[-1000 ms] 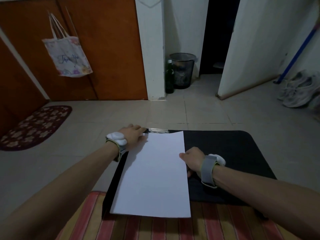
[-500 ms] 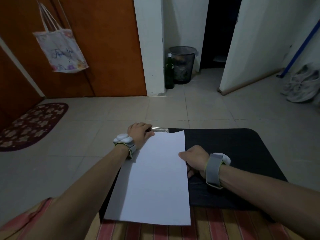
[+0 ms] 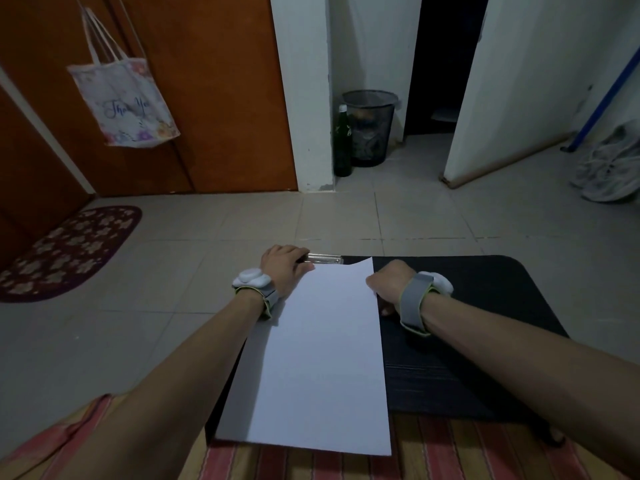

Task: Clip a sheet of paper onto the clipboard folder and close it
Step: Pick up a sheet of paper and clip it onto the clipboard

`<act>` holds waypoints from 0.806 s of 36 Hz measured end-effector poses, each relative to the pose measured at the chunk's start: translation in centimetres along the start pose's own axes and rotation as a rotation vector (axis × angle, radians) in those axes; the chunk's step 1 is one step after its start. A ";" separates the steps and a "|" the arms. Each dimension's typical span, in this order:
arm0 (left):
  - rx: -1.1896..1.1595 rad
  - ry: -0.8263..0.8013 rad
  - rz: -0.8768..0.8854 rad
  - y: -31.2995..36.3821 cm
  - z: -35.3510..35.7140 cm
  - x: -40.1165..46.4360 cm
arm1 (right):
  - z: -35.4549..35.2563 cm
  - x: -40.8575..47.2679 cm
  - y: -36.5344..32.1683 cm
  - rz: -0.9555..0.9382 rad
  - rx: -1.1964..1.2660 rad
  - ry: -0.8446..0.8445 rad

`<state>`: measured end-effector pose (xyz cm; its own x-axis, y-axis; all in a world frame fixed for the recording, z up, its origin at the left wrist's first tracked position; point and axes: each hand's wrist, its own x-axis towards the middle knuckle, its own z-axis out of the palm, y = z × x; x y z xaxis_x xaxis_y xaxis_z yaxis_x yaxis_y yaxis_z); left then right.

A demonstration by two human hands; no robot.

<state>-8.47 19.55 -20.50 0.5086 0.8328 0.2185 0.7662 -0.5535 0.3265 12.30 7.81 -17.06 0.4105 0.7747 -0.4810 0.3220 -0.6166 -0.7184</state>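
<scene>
White paper (image 3: pixel 322 358) lies between bin (image 3: pixel 370 128) and striped cloth (image 3: pixel 450 455).

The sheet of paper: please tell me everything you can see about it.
The sheet of paper is plain white, blank and lies flat on the left half of the open black clipboard folder. Its far right corner curls up. The left hand rests at its far left corner by the metal clip; the right hand holds its right edge.
</scene>
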 end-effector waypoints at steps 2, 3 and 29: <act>0.004 0.001 0.003 -0.1 0.0 0.0 | -0.2 0.1 -0.2 -0.001 -0.028 0.023; 0.003 -0.003 0.000 0.0 -0.1 0.0 | -0.3 0.1 -0.4 -0.002 -0.035 0.032; 0.256 -0.200 0.314 -0.3 -3.0 2.8 | -0.4 1.5 0.0 0.038 -0.037 -0.017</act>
<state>-8.46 22.06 -17.28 0.7789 0.6220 0.0806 0.6219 -0.7825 0.0296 13.22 8.93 -17.59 0.4082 0.7525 -0.5167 0.3376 -0.6504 -0.6804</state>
